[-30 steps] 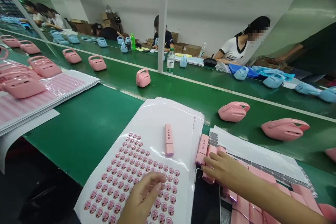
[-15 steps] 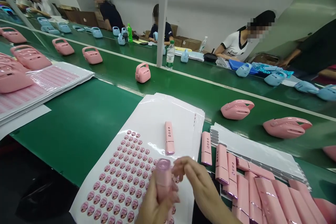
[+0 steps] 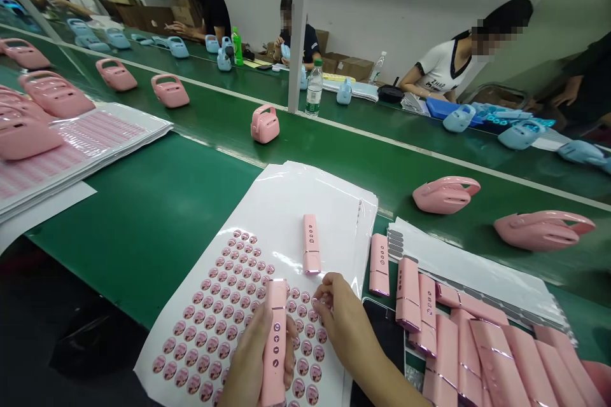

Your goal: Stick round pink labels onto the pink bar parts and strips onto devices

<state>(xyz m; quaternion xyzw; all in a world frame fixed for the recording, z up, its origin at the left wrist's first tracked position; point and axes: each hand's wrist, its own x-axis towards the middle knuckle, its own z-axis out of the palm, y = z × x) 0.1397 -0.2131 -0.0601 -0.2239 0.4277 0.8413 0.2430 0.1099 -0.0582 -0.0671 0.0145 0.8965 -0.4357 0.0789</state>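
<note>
My left hand (image 3: pixel 248 365) grips a long pink button strip (image 3: pixel 275 337) and holds it upright over a white sticker sheet (image 3: pixel 305 203) covered with round pink stickers (image 3: pixel 224 305). My right hand (image 3: pixel 341 315) rests on the sheet just right of the strip, fingertips pinched at a sticker near the sheet's right side. A second pink strip (image 3: pixel 310 245) lies loose on the sheet above both hands. Several more pink strips (image 3: pixel 420 302) lie in a row to the right.
Pink handled shells (image 3: pixel 446 194) ride the green conveyor belt (image 3: pixel 157 203); one stands upright (image 3: pixel 265 124). A stack of pink-printed sheets (image 3: pixel 90 140) lies left. Other people sit across the far belt with blue shells (image 3: pixel 458 117) and a water bottle (image 3: pixel 314 89).
My left hand has lowered the strip and turned its button face up. My right hand moved off the strip down onto the stickers. A second ago it was reaching into the row of strips.
</note>
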